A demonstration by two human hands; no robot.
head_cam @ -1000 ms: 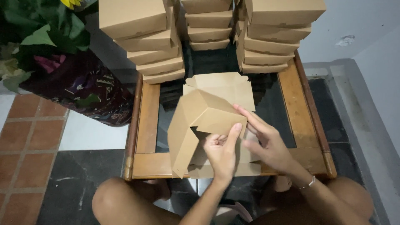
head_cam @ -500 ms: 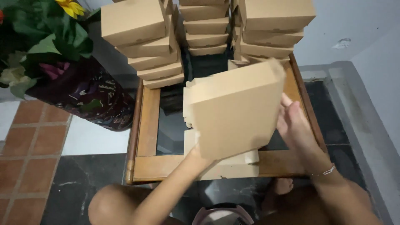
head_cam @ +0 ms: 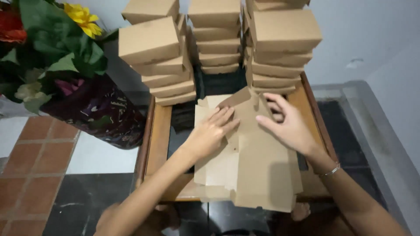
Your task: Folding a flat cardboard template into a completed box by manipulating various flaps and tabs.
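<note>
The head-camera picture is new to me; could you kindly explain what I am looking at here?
There is no machine here: a person wears a camera on the head, so you look down along their own two bare arms. The left hand lies palm down on flat, unfolded brown cardboard box blanks, piled loosely on a low wooden-framed table with a dark glass top. The right hand, a thin bracelet at its wrist, hovers or rests at the upper edge of the top blank, fingers spread; neither hand grips anything firmly. At the table's far end stand three stacks of folded cardboard boxes. To the left is a bouquet of flowers in dark wrapping, above a floor of terracotta, white and dark tiles. The person's knees show below.
</note>
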